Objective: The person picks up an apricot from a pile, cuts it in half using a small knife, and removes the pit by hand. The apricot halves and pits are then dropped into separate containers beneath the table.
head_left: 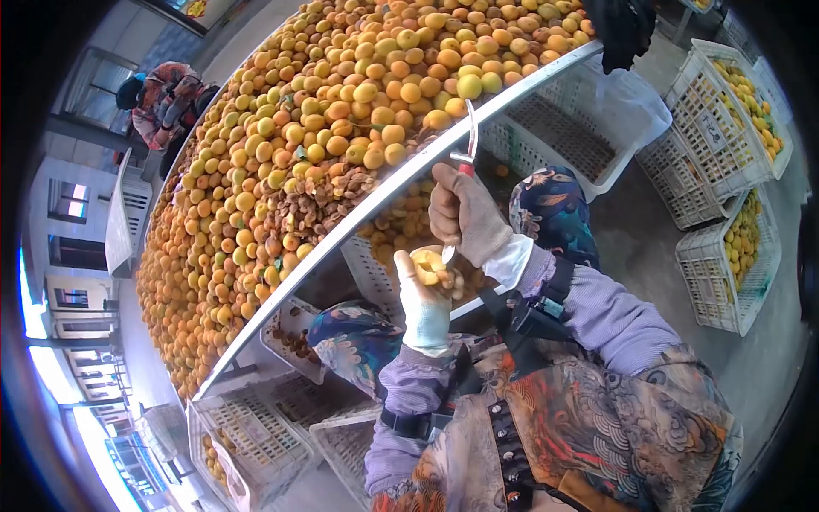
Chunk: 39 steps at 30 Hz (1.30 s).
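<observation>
My right hand (469, 213), in a dusty glove, is closed in a fist around a red-handled metal tool (466, 159). A long curved metal end sticks up above the fist, and a small metal tip shows below it at the fruit. Cupped in my gloved left hand (424, 299) is a cut-open apricot (428, 265), its hollow facing up. Both hands are close together over my lap, just below the table's metal rim (375, 200). Apricot pits (320, 205) lie heaped on the table near that rim, among the whole apricots (247, 200).
Stacked white crates (717, 128) of apricots stand at the right, with another crate (755, 299) below. Under the table edge sits a lined crate (589, 128). More crates (256, 427) are at lower left. Another person (166, 102) bends at the far side; a black glove (621, 34) shows top right.
</observation>
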Motion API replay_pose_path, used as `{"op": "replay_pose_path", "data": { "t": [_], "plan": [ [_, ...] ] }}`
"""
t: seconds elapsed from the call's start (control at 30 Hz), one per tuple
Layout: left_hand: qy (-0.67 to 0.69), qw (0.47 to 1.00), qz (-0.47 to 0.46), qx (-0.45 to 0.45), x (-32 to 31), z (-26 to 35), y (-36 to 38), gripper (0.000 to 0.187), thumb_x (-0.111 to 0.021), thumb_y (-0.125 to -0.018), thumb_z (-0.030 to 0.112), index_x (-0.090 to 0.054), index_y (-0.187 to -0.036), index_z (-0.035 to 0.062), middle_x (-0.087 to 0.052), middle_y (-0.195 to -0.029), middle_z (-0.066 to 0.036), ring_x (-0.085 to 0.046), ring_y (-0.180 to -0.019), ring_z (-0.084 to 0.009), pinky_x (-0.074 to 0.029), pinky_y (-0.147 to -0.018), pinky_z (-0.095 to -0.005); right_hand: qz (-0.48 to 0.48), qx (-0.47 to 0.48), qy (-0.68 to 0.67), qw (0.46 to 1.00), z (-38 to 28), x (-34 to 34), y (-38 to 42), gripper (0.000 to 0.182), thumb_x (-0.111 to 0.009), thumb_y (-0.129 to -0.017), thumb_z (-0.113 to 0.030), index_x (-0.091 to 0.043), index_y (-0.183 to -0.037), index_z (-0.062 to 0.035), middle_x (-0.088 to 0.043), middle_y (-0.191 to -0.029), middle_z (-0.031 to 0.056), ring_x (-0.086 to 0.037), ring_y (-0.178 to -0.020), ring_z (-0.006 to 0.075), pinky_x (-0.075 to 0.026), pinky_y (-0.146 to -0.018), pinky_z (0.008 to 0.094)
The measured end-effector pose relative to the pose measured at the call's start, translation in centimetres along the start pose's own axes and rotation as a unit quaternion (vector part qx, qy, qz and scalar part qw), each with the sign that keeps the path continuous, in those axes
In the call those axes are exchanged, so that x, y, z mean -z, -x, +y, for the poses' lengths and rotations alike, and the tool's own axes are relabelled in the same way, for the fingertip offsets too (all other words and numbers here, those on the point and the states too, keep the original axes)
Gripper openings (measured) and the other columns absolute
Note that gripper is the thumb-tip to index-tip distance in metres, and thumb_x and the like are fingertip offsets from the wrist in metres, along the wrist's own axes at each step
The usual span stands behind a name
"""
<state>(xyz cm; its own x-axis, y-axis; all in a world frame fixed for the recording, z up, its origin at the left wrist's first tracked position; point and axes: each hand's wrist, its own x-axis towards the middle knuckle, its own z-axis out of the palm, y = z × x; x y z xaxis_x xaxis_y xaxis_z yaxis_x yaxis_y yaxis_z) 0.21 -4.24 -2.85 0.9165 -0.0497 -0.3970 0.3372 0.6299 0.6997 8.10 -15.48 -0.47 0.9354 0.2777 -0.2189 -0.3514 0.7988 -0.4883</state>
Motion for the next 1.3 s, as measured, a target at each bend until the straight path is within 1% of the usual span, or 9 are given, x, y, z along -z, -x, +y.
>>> {"op": "replay_pose_path", "data": {
  "t": [0.13, 0.27, 0.4, 0.6, 0.77, 0.87, 1.0, 1.13, 1.3],
  "plan": [
    [0.045, 0.998, 0.004, -0.033, 0.4, 2.6, -0.2, 0.051, -0.04, -0.092, 0.053, -0.058, -0.096, 0.0048, -0.045, -0.061, -0.002, -0.04, -0.055, -0.0163, -0.031, -0.049, -0.0283, 0.003, 0.008, 0.028, 1.0, -1.0, -0.4, 0.4, 0.034, -0.056, -0.091, -0.032, -0.045, -0.067, -0.0099, -0.037, -0.051, -0.0015, -0.036, -0.037, 0.0105, -0.025, -0.033, 0.0247],
    [0.057, 0.995, -0.05, -0.07, 1.3, 8.6, -1.6, 0.038, -0.05, -0.092, 0.039, -0.053, -0.109, 0.0055, -0.061, -0.088, -0.006, -0.058, -0.077, -0.022, -0.047, -0.062, -0.0307, 0.031, -0.012, 0.092, 0.995, -1.7, -0.6, 0.4, 0.032, -0.056, -0.09, -0.033, -0.046, -0.071, -0.0099, -0.036, -0.05, -0.0013, -0.036, -0.037, 0.0102, -0.025, -0.032, 0.0243],
    [-0.125, 0.969, 0.046, -0.209, 1.8, 13.4, -4.4, 0.019, -0.058, -0.087, 0.015, -0.052, -0.102, 0.0059, -0.06, -0.082, -0.007, -0.057, -0.064, -0.0136, -0.048, -0.053, -0.0232, 0.058, -0.03, 0.1, 0.993, -0.8, 0.7, -0.6, 0.033, -0.059, -0.088, -0.034, -0.046, -0.071, -0.0091, -0.037, -0.05, -0.0017, -0.035, -0.036, 0.0098, -0.024, -0.032, 0.024],
    [-0.276, 0.882, 0.222, -0.311, 2.3, 17.7, -7.5, 0.021, -0.062, -0.085, 0.02, -0.052, -0.097, 0.0064, -0.054, -0.069, -0.001, -0.052, -0.052, -0.0098, -0.045, -0.043, -0.0208, 0.091, -0.032, 0.101, 0.99, -2.1, 1.7, -1.0, 0.032, -0.061, -0.087, -0.033, -0.047, -0.072, -0.0082, -0.038, -0.051, -0.0024, -0.035, -0.036, 0.0091, -0.025, -0.033, 0.0237],
    [-0.394, 0.864, 0.115, -0.29, 1.5, 15.6, -5.3, 0.018, -0.059, -0.087, 0.018, -0.054, -0.1, 0.0066, -0.056, -0.076, -0.002, -0.053, -0.06, -0.0076, -0.044, -0.051, -0.0201, 0.094, -0.073, 0.285, 0.951, -2.3, 1.7, -0.7, 0.027, -0.06, -0.087, -0.033, -0.05, -0.083, -0.0086, -0.044, -0.056, -0.003, -0.039, -0.039, 0.0069, -0.029, -0.033, 0.0221],
    [-0.667, 0.674, 0.042, -0.315, 2.8, 13.0, -4.9, 0.024, -0.061, -0.084, 0.014, -0.056, -0.105, 0.0025, -0.058, -0.087, -0.005, -0.057, -0.083, -0.0139, -0.048, -0.073, -0.0261, 0.077, -0.07, 0.37, 0.923, -2.5, 1.6, -0.3, 0.022, -0.058, -0.089, -0.03, -0.05, -0.095, -0.0102, -0.048, -0.062, -0.0027, -0.041, -0.043, 0.004, -0.033, -0.035, 0.0186],
    [-0.596, 0.73, 0.058, -0.329, 1.4, 12.9, -5.5, 0.023, -0.062, -0.084, 0.012, -0.058, -0.103, -0.0005, -0.061, -0.094, -0.008, -0.058, -0.089, -0.0147, -0.047, -0.081, -0.0268, 0.06, -0.096, 0.351, 0.929, -4.1, 1.0, -0.2, 0.022, -0.055, -0.091, -0.03, -0.052, -0.098, -0.01, -0.048, -0.063, -0.0028, -0.042, -0.044, 0.0044, -0.034, -0.036, 0.0186],
    [-0.631, 0.684, 0.057, -0.362, 0.3, 15.5, -8.6, 0.024, -0.06, -0.085, 0.012, -0.058, -0.105, -0.0013, -0.063, -0.097, -0.01, -0.059, -0.088, -0.015, -0.046, -0.081, -0.0266, 0.028, -0.121, 0.307, 0.944, -5.4, 1.4, -0.9, 0.023, -0.05, -0.093, -0.033, -0.054, -0.096, -0.0099, -0.049, -0.063, -0.0024, -0.042, -0.044, 0.0051, -0.034, -0.036, 0.0184],
    [-0.688, 0.603, 0.078, -0.395, 0.8, 17.6, -16.0, 0.037, -0.064, -0.08, 0.024, -0.058, -0.111, 0.0053, -0.063, -0.105, -0.014, -0.061, -0.097, -0.0286, -0.048, -0.084, -0.036, -0.002, -0.13, 0.299, 0.945, -6.5, 2.0, -0.9, 0.025, -0.049, -0.094, -0.035, -0.055, -0.095, -0.0103, -0.049, -0.062, -0.002, -0.042, -0.044, 0.0055, -0.033, -0.035, 0.0188]
  ]
}}
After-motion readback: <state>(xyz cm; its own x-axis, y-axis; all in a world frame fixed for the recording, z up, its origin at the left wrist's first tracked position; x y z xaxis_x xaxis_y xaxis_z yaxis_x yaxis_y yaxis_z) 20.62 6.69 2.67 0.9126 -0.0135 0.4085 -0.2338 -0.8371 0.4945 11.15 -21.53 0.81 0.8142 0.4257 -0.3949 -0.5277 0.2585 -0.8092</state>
